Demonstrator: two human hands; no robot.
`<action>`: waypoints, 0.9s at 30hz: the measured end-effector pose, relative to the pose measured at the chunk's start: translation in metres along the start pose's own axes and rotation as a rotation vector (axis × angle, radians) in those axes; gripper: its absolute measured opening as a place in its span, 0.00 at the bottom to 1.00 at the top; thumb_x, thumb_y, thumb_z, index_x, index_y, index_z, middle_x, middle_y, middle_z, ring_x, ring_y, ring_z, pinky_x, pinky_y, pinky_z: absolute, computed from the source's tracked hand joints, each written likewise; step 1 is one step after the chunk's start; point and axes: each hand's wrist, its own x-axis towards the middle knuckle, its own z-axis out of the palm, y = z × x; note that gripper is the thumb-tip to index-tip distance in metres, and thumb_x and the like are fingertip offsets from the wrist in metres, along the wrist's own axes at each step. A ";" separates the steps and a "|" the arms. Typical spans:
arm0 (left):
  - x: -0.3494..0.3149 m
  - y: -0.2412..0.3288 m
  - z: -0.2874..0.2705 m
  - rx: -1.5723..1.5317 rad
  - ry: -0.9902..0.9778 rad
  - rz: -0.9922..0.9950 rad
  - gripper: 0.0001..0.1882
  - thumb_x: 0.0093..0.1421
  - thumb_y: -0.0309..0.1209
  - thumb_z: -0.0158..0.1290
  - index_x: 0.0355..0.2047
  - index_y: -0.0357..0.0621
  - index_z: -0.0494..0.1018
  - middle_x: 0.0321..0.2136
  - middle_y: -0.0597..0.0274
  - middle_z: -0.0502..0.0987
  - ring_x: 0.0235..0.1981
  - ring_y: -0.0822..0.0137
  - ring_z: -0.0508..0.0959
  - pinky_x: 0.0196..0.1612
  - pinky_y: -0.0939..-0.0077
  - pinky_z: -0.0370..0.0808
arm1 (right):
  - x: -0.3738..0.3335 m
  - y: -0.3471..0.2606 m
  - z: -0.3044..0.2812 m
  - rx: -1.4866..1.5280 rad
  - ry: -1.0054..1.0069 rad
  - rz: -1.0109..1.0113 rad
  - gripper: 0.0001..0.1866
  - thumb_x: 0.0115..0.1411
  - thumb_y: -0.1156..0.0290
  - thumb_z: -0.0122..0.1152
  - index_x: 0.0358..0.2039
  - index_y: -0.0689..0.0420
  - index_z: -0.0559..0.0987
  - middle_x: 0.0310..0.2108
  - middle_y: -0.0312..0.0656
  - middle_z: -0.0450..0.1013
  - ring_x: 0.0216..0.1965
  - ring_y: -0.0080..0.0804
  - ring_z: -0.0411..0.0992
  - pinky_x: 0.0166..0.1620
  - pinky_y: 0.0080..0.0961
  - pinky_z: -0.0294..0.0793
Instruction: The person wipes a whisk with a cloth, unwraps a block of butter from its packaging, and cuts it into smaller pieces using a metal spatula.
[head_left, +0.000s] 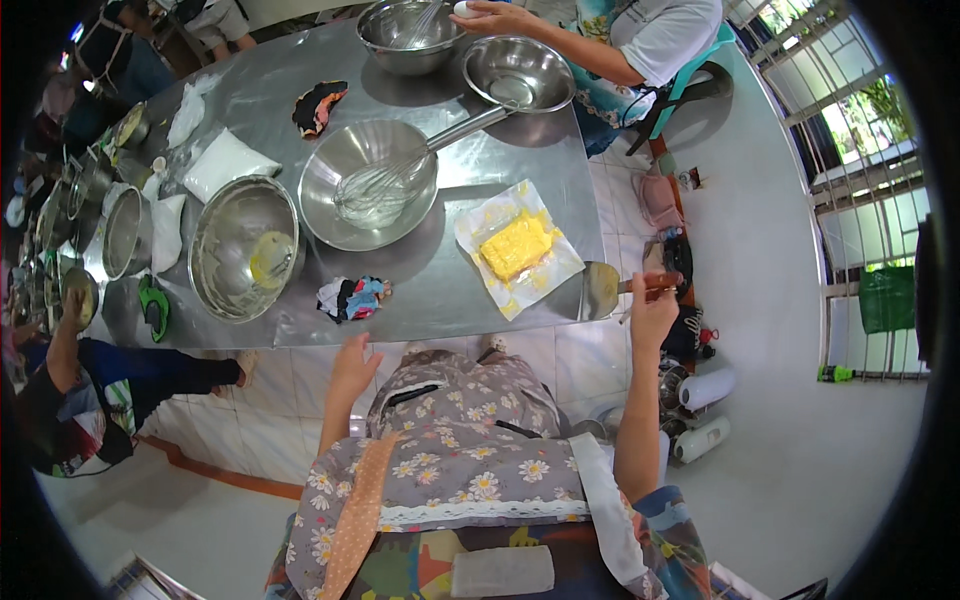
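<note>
My right hand (655, 315) is closed round the brown wooden handle of a metal spatula (599, 291), whose wide blade is at the table's right edge. Just left of the blade, a yellow block of what looks like butter (517, 246) rests on its opened paper wrapper (545, 287). The block's edges look soft and uneven. My left hand (352, 368) is held low by the table's front edge, fingers apart and holding nothing. A crumpled patterned cloth (350, 299) lies on the table just beyond it.
A steel bowl (325, 160) holds a large whisk (470, 128). Left of it, another bowl (212, 225) has pale residue inside. A white bag (232, 165) lies behind. Across the table, a person's hand (495, 18) holds a white egg-like object beside two bowls. Another person stands at the left.
</note>
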 end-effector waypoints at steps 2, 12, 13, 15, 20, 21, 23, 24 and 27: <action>-0.005 0.008 0.010 0.221 0.099 -0.005 0.27 0.47 0.35 0.57 0.46 0.36 0.66 0.47 0.47 0.66 0.45 0.52 0.68 0.45 0.63 0.67 | -0.008 0.024 0.008 0.007 -0.052 -0.034 0.10 0.49 0.70 0.62 0.30 0.61 0.73 0.21 0.41 0.71 0.20 0.26 0.69 0.28 0.21 0.69; -0.012 0.020 0.034 0.415 0.057 -0.189 0.39 0.46 0.36 0.59 0.52 0.26 0.55 0.58 0.34 0.47 0.60 0.43 0.48 0.53 0.55 0.61 | 0.007 -0.030 -0.017 0.192 -0.202 -0.007 0.06 0.50 0.81 0.58 0.30 0.62 0.73 0.23 0.35 0.70 0.24 0.21 0.69 0.30 0.17 0.69; -0.011 0.019 0.036 0.406 0.050 -0.192 0.39 0.46 0.36 0.59 0.52 0.26 0.55 0.58 0.34 0.47 0.60 0.43 0.48 0.53 0.55 0.61 | 0.008 -0.038 -0.013 0.182 -0.208 -0.009 0.06 0.50 0.81 0.58 0.30 0.62 0.73 0.23 0.35 0.70 0.24 0.21 0.69 0.30 0.17 0.69; -0.010 0.016 0.039 0.470 0.038 -0.181 0.40 0.46 0.37 0.59 0.53 0.26 0.54 0.58 0.33 0.44 0.61 0.43 0.47 0.52 0.51 0.61 | 0.009 -0.054 -0.003 0.171 -0.263 -0.238 0.07 0.50 0.80 0.59 0.31 0.62 0.73 0.25 0.36 0.71 0.25 0.23 0.70 0.30 0.17 0.69; -0.006 0.021 0.035 0.514 -0.019 -0.194 0.42 0.45 0.38 0.60 0.53 0.24 0.54 0.57 0.31 0.45 0.60 0.41 0.47 0.53 0.49 0.59 | 0.009 -0.108 0.029 0.015 -0.373 -0.537 0.05 0.48 0.81 0.60 0.27 0.62 0.74 0.24 0.42 0.73 0.23 0.29 0.74 0.27 0.19 0.71; -0.006 0.022 0.034 0.509 -0.020 -0.190 0.43 0.45 0.40 0.60 0.52 0.22 0.54 0.57 0.30 0.47 0.60 0.40 0.47 0.53 0.48 0.58 | 0.008 -0.111 0.033 0.014 -0.385 -0.578 0.06 0.48 0.82 0.60 0.28 0.62 0.74 0.24 0.43 0.73 0.23 0.28 0.73 0.26 0.18 0.71; -0.009 0.025 0.033 0.498 -0.016 -0.188 0.43 0.45 0.40 0.59 0.53 0.22 0.54 0.57 0.31 0.46 0.60 0.40 0.47 0.54 0.48 0.57 | 0.006 -0.114 0.042 0.036 -0.422 -0.546 0.08 0.47 0.83 0.60 0.29 0.62 0.73 0.23 0.43 0.73 0.23 0.28 0.74 0.26 0.18 0.71; -0.009 0.027 0.032 0.500 -0.008 -0.187 0.43 0.45 0.40 0.59 0.53 0.22 0.54 0.57 0.31 0.46 0.60 0.40 0.47 0.55 0.49 0.56 | 0.006 -0.112 0.046 0.029 -0.424 -0.548 0.08 0.47 0.83 0.60 0.30 0.62 0.73 0.23 0.44 0.73 0.23 0.28 0.73 0.26 0.18 0.70; -0.011 0.034 0.029 0.495 -0.022 -0.196 0.43 0.45 0.40 0.59 0.53 0.23 0.54 0.58 0.32 0.45 0.61 0.41 0.45 0.56 0.49 0.54 | 0.005 -0.115 0.053 0.030 -0.446 -0.495 0.08 0.47 0.83 0.60 0.29 0.62 0.73 0.23 0.44 0.73 0.22 0.28 0.73 0.26 0.17 0.70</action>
